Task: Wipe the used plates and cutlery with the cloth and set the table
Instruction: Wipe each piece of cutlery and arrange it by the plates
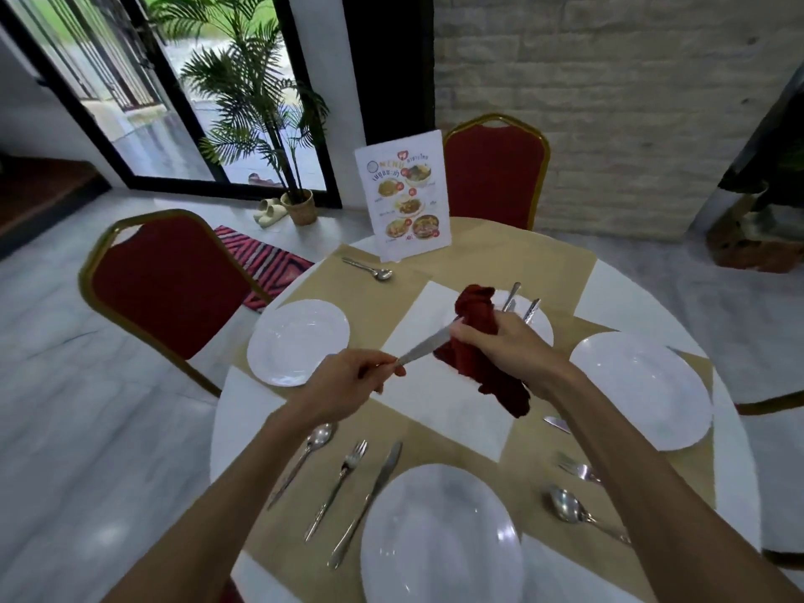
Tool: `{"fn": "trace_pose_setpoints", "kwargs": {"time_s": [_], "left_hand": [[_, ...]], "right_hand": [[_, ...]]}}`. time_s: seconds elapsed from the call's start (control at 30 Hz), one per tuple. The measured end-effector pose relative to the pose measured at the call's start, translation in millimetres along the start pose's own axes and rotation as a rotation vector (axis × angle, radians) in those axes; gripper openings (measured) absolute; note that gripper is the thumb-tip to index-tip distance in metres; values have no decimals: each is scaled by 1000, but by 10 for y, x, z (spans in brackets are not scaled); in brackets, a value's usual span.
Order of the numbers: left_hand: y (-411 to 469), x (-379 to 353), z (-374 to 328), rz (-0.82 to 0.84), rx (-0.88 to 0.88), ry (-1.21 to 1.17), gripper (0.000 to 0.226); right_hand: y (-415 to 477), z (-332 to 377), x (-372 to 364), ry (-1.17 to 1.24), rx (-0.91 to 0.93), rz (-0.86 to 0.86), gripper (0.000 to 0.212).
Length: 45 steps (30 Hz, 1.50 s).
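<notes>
Cutlery [424,348] between left hand [348,385] and cloth [476,341]

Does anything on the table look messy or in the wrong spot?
A little. One spoon lies alone by the menu card, with no plate beside it. And cutlery is resting on the middle plate instead of laid out.

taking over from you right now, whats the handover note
Left hand pinches the handle of a silver knife. Right hand grips the dark red cloth round its blade end.
Laid: near white plate, left white plate, right white plate, and a silver cutlery set beside the near one.
Left: finish this knife, then the two silver cutlery pieces on the far white plate, seemingly unwiped.
</notes>
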<state>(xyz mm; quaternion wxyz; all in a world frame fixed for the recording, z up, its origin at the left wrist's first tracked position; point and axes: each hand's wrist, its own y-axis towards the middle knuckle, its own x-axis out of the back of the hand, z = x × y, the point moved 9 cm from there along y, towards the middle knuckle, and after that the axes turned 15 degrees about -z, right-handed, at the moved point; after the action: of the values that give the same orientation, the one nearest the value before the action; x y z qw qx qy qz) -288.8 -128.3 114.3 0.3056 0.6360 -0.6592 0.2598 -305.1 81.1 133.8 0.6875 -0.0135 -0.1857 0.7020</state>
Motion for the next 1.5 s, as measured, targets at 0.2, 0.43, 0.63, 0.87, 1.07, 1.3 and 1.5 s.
{"fn": "trace_pose_setpoints", "kwargs": {"time_s": [0.2, 0.43, 0.63, 0.87, 1.07, 1.3, 1.5], "left_hand": [[649, 301, 735, 83, -50, 224, 21], [1629, 318, 1428, 207, -104, 380, 24], [2295, 205, 1878, 228, -168, 531, 25], [2597, -33, 2282, -159, 77, 656, 44], [2669, -331, 2480, -32, 146, 858, 80], [2673, -518, 2506, 69, 184, 919, 75], [2649, -461, 2517, 61, 205, 937, 68]], "right_hand": [[416, -185, -590, -86, -113, 76, 20], [1255, -258, -1235, 77, -176, 60, 30], [1917, -526, -1580, -33, -219, -42, 18], [2545, -854, -1950, 76, -370, -250, 11], [2847, -1057, -2187, -22, -396, -223, 14], [2915, -1072, -2320, -244, -338, 0, 16], [3021, -1075, -2326, -512, -203, 82, 23]]}}
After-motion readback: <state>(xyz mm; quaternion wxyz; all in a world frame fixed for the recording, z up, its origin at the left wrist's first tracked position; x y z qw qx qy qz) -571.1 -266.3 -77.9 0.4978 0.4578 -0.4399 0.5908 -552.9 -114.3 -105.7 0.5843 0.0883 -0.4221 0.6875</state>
